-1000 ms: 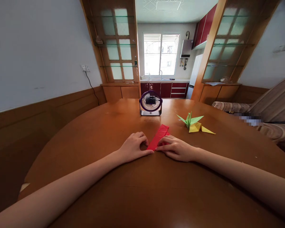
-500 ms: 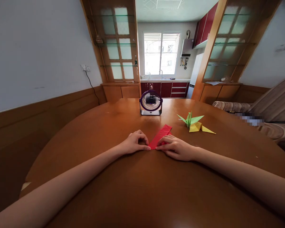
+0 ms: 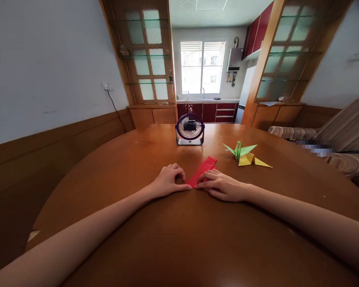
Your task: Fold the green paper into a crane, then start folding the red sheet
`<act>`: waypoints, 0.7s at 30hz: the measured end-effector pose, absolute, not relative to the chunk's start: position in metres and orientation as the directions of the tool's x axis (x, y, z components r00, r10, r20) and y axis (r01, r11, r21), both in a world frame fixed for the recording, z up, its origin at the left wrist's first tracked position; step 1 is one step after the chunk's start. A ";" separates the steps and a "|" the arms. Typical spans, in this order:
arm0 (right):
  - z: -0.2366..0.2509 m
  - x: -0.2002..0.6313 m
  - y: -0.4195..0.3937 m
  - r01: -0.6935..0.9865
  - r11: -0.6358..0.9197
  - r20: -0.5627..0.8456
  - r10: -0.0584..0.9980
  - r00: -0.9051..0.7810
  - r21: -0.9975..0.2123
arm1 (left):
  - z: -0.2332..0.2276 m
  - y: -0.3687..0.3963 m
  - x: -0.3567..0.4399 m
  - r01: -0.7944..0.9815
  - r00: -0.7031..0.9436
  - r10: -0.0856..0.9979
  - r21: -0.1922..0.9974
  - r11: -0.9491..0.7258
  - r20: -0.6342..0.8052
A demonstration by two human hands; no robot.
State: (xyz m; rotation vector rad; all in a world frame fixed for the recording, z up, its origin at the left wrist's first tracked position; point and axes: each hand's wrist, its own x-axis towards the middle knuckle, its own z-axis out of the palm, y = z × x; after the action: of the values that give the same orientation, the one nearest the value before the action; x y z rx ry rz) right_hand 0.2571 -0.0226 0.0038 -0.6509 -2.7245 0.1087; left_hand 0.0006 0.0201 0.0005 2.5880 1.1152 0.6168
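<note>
A folded strip of red paper (image 3: pixel 204 169) lies flat on the round wooden table (image 3: pixel 179 239), slanting away to the right. My left hand (image 3: pixel 168 181) rests on the table at the strip's near left edge, fingers curled, the forefinger tip pressing its near corner. My right hand (image 3: pixel 220 185) lies on the strip's right side, fingertips pressing it down near the same corner. The two forefingers almost touch.
A small purple desk fan (image 3: pixel 190 129) stands at the table's far middle. A green paper crane (image 3: pixel 239 150) and a yellow folded paper (image 3: pixel 252 161) sit to the right of the red strip. A striped sofa (image 3: pixel 332 139) is at the right.
My left hand has curled its fingers and drawn in to the strip's near corner. The strip's far end has shifted slightly right. The right hand has hardly moved.
</note>
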 end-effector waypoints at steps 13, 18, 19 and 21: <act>0.001 0.262 -0.019 0.350 0.896 0.391 0.436 -0.811 -0.275 | 0.010 0.024 -0.001 0.631 0.643 0.737 0.403 -0.663 0.207; -0.002 0.265 -0.016 0.371 0.866 0.446 0.493 -0.747 -0.336 | 0.013 0.018 -0.008 0.491 0.731 0.639 0.468 -0.735 0.237; -0.002 0.265 -0.015 0.399 0.853 0.462 0.519 -0.719 -0.337 | 0.012 0.017 -0.009 0.454 0.753 0.608 0.471 -0.756 0.250; -0.004 0.265 -0.013 0.464 0.822 0.471 0.570 -0.674 -0.330 | 0.011 0.015 -0.009 0.394 0.793 0.544 0.450 -0.801 0.273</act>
State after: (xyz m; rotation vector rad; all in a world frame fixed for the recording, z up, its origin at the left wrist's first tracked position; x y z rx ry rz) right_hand 0.2653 -0.0128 -0.0041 -0.7583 -2.4316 0.2455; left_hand -0.0088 0.0149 0.0106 2.6105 0.7110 0.5587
